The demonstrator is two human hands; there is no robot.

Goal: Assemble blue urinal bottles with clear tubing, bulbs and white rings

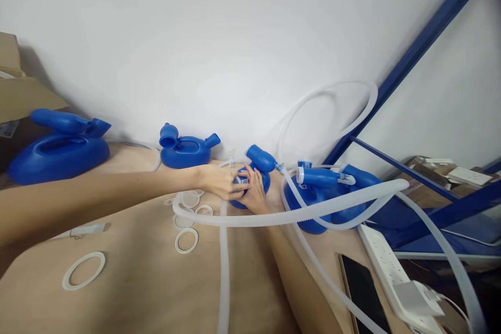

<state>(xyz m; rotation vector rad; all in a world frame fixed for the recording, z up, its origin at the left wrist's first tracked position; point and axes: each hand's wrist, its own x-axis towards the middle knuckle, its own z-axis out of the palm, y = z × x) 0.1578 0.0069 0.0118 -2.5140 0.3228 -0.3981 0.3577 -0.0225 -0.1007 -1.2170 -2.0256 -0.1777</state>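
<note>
A blue plastic urinal bottle (265,182) stands on the table in the middle, and both of my hands are on it. My left hand (225,181) reaches in from the left with its fingers closed at the bottle's opening, where a small pale, clear part (243,180) shows between the hands. Wrapped round the same opening from the right is my right hand (253,191), its fingers bent and touching the left fingertips. A blue funnel-shaped head (261,158) is just behind the right hand, joined to a white tube (293,191). My fingers hide much of the bottle's top.
More blue urinal bottles stand at the far left (58,159), left of centre (187,154) and right (309,209). A ribbed white hose (289,217) crosses before my right forearm. White rings (187,240), a phone (364,292) and a power strip (381,255) lie on the table.
</note>
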